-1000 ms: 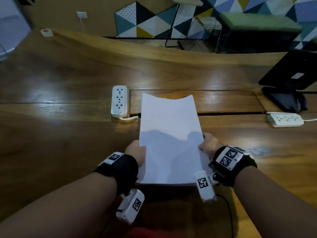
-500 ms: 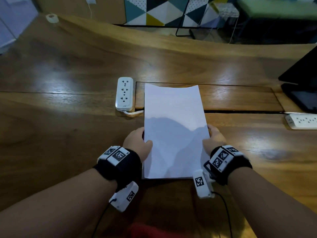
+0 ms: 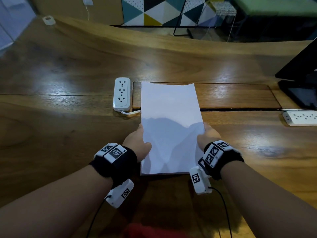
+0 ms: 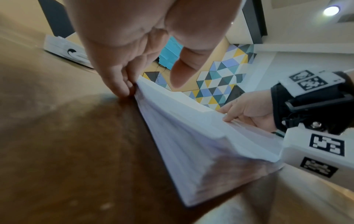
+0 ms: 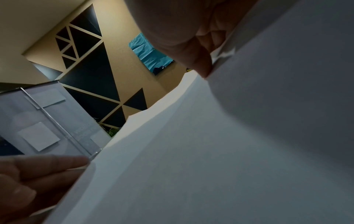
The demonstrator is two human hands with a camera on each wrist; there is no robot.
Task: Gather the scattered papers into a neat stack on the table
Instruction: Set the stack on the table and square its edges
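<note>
A stack of white papers [image 3: 169, 121] stands lengthwise on the wooden table [image 3: 68, 134], its near edge down on the wood. My left hand [image 3: 143, 134] holds its left edge: fingers [image 4: 118, 81] press the side of the stack [image 4: 191, 136], and the thumb lies over the top sheet. On the opposite edge, my right hand [image 3: 204, 133] grips with its thumb [image 5: 201, 60] on top and the fingers [image 5: 38, 174] underneath. The papers [image 5: 210, 151] fill most of the right wrist view.
A white power strip [image 3: 121, 94] lies just left of the stack's far end. A second strip [image 3: 301, 117] and a black monitor base [image 3: 298, 93] sit at the right edge. A tape roll [image 3: 48, 19] is far back left.
The curl in the stack's far edge has flattened and the sheets sit squarer. Both hands keep their hold on the sides, a little farther up the edges.
</note>
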